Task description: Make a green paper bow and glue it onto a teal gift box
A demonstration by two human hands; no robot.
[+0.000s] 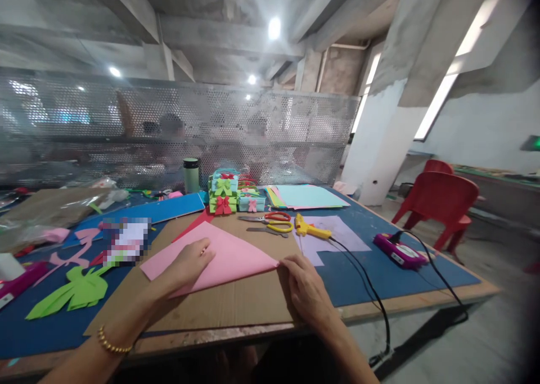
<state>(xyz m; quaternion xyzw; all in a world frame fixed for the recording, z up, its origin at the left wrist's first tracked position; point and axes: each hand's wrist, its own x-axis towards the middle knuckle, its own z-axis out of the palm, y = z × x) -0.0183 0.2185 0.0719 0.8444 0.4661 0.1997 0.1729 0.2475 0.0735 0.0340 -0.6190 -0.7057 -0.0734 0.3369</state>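
Note:
A pink folded sheet [211,249] of paper or felt lies on a brown cardboard board [236,311], narrowing to a point at the right. My left hand [194,263] rests on its middle, fingers curled and pressing down; a gold bead bracelet circles that wrist. At the pointed right corner, my right hand [306,285] pinches the sheet between thumb and fingers. Just beyond the sheet are red-and-yellow-handled scissors [276,222]. A yellow glue gun [312,229] lies to their right, over a light purple sheet [343,232].
Small bow-trimmed boxes [223,195] stand stacked at the back beside a green bottle [191,176]. Coloured sheets [312,195] lie behind the scissors. Green cut pieces [80,288] are at the left. A black cable runs near a purple device [399,251]. Red chairs [441,198] stand beyond the table.

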